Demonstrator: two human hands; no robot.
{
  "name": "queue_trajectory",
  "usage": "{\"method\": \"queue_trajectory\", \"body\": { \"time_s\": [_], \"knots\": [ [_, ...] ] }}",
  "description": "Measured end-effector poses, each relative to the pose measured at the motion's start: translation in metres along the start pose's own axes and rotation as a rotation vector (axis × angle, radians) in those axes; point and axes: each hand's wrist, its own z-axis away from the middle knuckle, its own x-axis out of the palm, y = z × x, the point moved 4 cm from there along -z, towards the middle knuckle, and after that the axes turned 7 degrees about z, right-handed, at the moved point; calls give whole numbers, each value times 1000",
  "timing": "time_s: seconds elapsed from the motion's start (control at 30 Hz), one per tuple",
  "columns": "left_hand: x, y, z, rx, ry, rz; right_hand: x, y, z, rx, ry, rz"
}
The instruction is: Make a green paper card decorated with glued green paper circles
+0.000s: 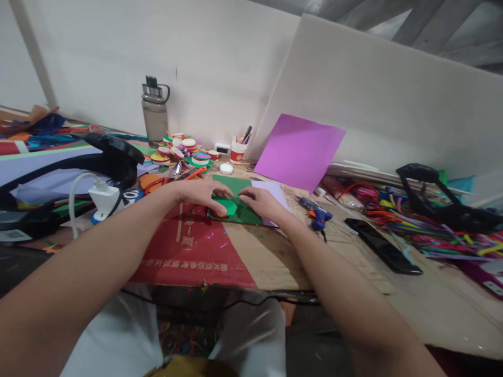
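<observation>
A dark green sheet (249,215) lies on the red and brown cardboard, partly over a pale lilac sheet (275,195). My left hand (206,195) rests at the left part of the green sheet, thumb and fingers apart, over a small brighter green piece (228,206). Something orange-red shows by the thumb tip; whether the fingers grip the piece is unclear. On the right part of the sheet is my right hand (261,203), its fingers bent and spread, touching the paper with nothing visible in them.
A purple sheet (301,152) leans at the back. To the right lie a blue glue gun (319,215), a black phone (383,246) and many pipe cleaners. A bottle (155,118), paper cup (238,151), tape rolls (188,144) and a white plug (105,196) stand or lie left and behind.
</observation>
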Motion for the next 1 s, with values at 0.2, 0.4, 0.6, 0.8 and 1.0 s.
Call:
{"method": "queue_trajectory", "body": {
  "time_s": [0.2, 0.4, 0.6, 0.8, 1.0],
  "knots": [
    [1, -3, -4, 11, 17, -39, 1, 1, 0, -1, 6, -21],
    [0, -1, -3, -12, 0, -74, 0, -1, 1, 5, 0, -19],
    [-1, 2, 0, -51, 7, -100, -1, -1, 1, 13, -9, -18],
    [-1, 2, 0, -34, 16, -97, -1, -2, 2, 14, -9, -19],
    [-2, 2, 1, -39, 23, -102, -2, -3, 2, 21, -8, -27]
  ]
}}
